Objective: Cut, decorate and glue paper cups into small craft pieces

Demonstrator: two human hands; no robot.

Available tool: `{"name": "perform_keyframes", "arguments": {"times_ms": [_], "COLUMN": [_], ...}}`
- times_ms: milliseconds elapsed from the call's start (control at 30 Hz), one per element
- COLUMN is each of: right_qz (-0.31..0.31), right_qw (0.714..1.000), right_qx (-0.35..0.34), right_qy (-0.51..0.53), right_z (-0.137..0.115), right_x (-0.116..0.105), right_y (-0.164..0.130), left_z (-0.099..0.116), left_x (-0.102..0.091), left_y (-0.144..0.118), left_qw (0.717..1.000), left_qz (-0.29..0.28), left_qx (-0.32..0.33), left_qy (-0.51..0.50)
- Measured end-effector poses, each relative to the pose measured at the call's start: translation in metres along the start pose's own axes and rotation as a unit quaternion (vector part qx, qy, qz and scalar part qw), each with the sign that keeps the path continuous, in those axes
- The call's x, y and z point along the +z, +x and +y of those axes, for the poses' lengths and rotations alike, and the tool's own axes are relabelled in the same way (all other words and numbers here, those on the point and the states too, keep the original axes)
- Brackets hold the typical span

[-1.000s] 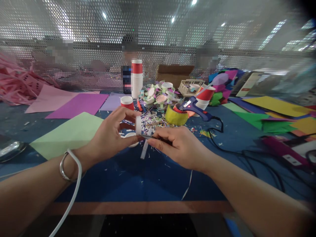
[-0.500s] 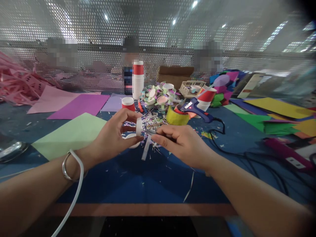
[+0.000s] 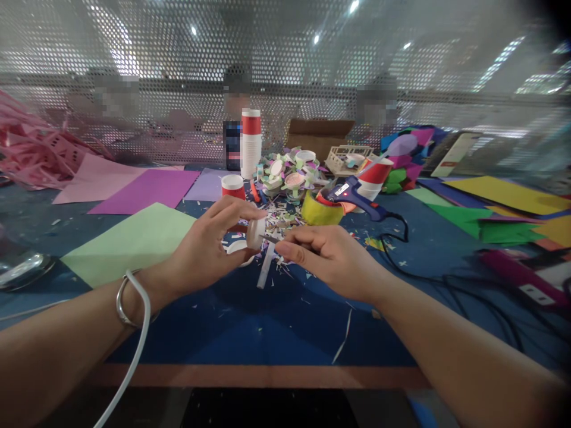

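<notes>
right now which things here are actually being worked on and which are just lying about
In hand:
left hand holding small white cup piece
right hand with thin dark tool

Lying about:
glue gun
yellow tape roll
red cup
green paper sheet

Both forearms are bare, no sleeves seen; a silver bangle [image 3: 126, 300] is worn on the left wrist, crossed by a white cable [image 3: 134, 351].
</notes>
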State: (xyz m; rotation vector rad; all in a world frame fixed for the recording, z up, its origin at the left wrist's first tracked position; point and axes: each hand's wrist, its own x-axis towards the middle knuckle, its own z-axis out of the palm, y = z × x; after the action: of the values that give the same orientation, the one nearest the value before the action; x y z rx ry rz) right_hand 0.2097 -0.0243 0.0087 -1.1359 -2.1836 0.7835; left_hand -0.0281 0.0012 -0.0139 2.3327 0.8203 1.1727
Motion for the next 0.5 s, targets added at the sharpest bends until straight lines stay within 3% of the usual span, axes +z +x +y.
{"name": "perform_keyframes", "arguments": {"times_ms": [367, 433, 500], "right_qz": [-0.009, -0.005, -0.004], "right_qw": [1.0, 1.0, 1.0], "right_qx": [-0.025, -0.022, -0.007], "right_qy": [0.014, 0.008, 0.003], "right_z": [-0.005, -0.006, -0.005], "right_x": [-0.002, -0.002, -0.004], "right_y": [-0.001, -0.001, 0.0], "left_z": [0.01, 0.012, 0.011], "left_x": [-0.009, -0.008, -0.006], "left_y": [0.0, -0.001, 0.0], "left_qw": [0.99, 0.996, 0.998], "left_qz": [-0.001, -0.009, -0.032], "left_qx": [0.066, 0.025, -0.06], "left_qy": [0.123, 0.081, -0.011]}}
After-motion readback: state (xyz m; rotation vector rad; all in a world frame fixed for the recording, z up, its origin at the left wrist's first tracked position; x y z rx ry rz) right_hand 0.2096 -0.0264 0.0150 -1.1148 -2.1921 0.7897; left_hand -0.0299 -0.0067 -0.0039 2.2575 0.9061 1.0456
